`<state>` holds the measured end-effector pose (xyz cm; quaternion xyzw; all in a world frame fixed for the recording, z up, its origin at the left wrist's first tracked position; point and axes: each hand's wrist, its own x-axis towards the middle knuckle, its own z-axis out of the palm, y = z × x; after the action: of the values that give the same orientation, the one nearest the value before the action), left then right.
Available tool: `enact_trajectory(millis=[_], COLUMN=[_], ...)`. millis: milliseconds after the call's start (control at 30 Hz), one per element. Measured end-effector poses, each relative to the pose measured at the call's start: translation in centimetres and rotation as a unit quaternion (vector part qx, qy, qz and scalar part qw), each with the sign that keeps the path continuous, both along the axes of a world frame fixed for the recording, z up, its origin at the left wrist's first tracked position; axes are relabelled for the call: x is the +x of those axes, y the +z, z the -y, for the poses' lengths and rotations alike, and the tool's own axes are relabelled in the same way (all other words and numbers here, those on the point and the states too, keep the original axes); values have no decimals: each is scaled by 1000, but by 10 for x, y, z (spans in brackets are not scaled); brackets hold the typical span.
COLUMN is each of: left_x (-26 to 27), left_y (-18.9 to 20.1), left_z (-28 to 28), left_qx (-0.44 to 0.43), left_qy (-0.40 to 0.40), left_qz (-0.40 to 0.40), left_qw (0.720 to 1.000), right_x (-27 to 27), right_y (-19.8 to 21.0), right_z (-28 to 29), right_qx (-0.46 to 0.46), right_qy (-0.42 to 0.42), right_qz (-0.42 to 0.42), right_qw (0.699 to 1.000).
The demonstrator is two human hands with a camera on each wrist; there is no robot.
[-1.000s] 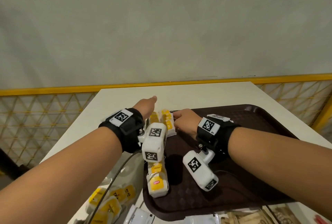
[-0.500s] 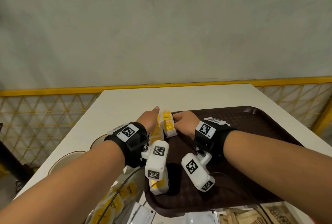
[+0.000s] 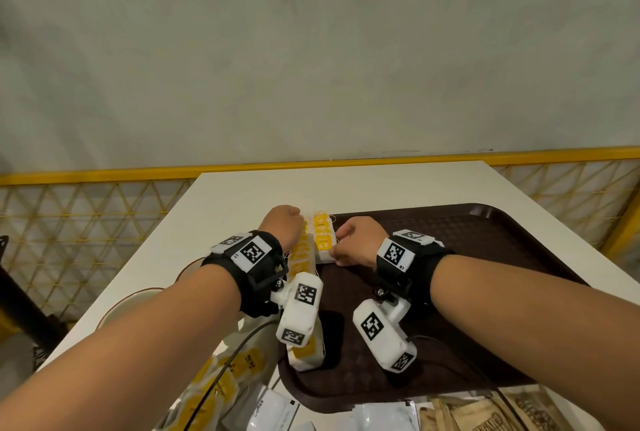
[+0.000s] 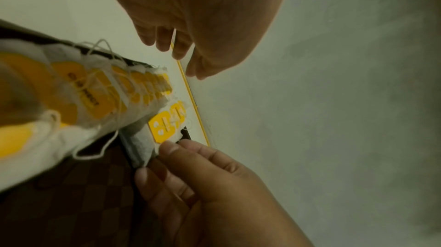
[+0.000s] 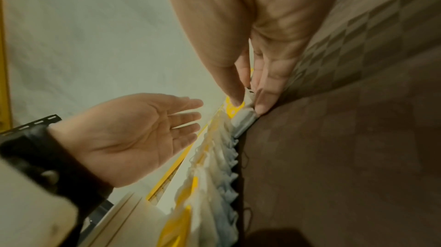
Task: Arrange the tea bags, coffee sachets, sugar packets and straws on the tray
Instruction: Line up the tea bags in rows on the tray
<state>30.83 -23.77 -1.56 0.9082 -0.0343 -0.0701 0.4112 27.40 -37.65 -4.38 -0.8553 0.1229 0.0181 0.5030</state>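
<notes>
Pinching end tea bag (image 4: 164, 128) on tray (image 3: 485, 257): right hand (image 3: 356, 240) fingers; left hand (image 5: 143, 134) fingers straight, empty.

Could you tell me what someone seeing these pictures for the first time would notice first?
Probably the row of yellow-tagged tea bags running along the left edge of the dark brown tray, which sits on a white table. At the row's far end, the right hand pinches the tea bag lying beside it, while the left hand is held open just left of the row, holding nothing.
</notes>
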Motion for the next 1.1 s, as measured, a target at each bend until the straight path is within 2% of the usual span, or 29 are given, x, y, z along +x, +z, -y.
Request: enact_trajectory(millis=[33,133,267,333,467,533,700,900,1100], left_x=[-1,-5,-10,-13,-14,-13,-11,-7,-1], left_y=[0,3,2,3,2,1,1,-3,-8], left_z=[0,-1,2,5,3,2,3,4,5], left_qx=[-14,-65,-117,-122,-111,-133,-121,-166,-155], left_qy=[4,16,39,56,36,33,51,61,57], left_qz=[-7,-24,-56,-66,-71,-66,-59,-77,-74], left_qw=[1000,997,991,989,991,988,990,981,983], right_x=[0,2,1,2,8,10,12,14,23], right_y=[2,2,1,3,4,3,5,10,9], right_z=[-1,-2,-7,-8,-6,-7,-9,-17,-13], right_qx=[9,-55,-84,-88,-71,-54,-76,-101,-105], right_qy=[-10,-11,10,6,13,25,37,60,26], right_qz=[2,25,7,1,-19,-29,-30,-31,-12], right_qw=[1000,998,996,996,997,998,996,993,994])
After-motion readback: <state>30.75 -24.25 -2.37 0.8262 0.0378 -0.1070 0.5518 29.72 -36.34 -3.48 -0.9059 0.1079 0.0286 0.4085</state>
